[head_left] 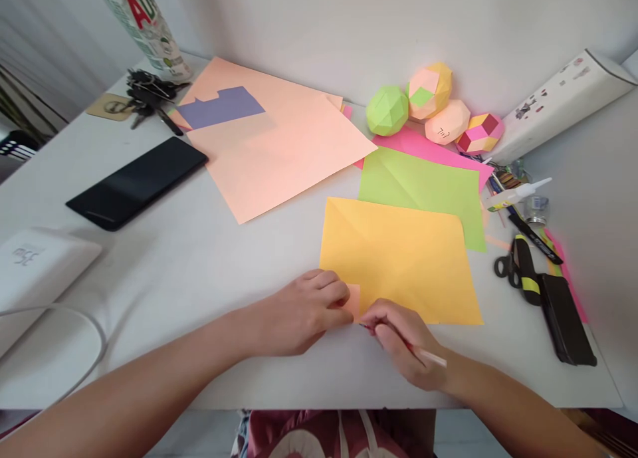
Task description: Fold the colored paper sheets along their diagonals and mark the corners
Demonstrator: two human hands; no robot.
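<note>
A small peach paper piece (353, 301) is pinned at the near corner of the orange sheet (399, 258) on the white table (199, 258) by the left hand (306, 312), fingers pressed down, while a pencil (423, 355) is gripped in the right hand (406, 345), scissors (516, 272) lying well apart.

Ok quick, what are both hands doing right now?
Left hand: closed, pinching a small peach paper piece at the orange sheet.
Right hand: closed around a pencil, tip by the same piece.
</note>
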